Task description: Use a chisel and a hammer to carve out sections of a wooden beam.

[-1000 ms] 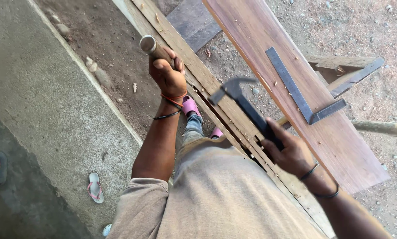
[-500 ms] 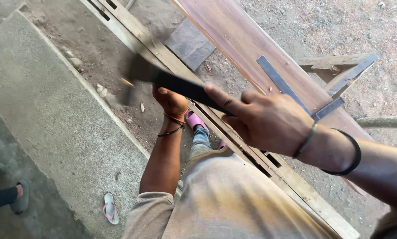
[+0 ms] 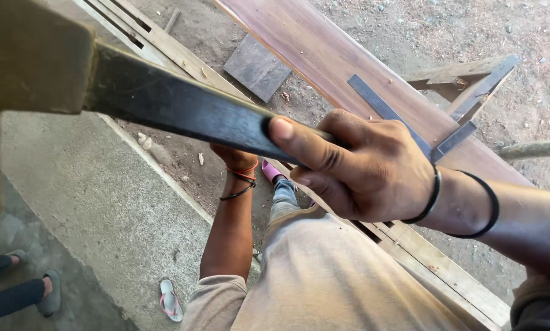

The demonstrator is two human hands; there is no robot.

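Seen from above, looking down over a beige-shirted torso. Right hand [image 3: 364,168] closed tight around the dark handle of a hammer [image 3: 183,113], raised close to the camera, with its blurred head filling the upper-left corner. Left hand [image 3: 235,156] mostly hidden behind the hammer handle, only the wrist with orange and black bands showing; grip impossible to tell. Below, a pale wooden frame [image 3: 164,46] running diagonally across bare dirt, beside a long reddish plank [image 3: 324,55] carrying a metal square [image 3: 385,110]. A small grey board scrap [image 3: 256,67] between frame and plank.

Likely risk: with the left hand low near the frame and out of sight behind the handle, a downward swing could catch fingers. The hammer head so near the face could also clip it if swung back.

Open room: a broad concrete strip [image 3: 97,202] to the left, its edge stepping against the dirt. Another person's sandalled feet [image 3: 32,294] at the lower left, plus a loose pink sandal [image 3: 170,300], both near the concrete's margin.
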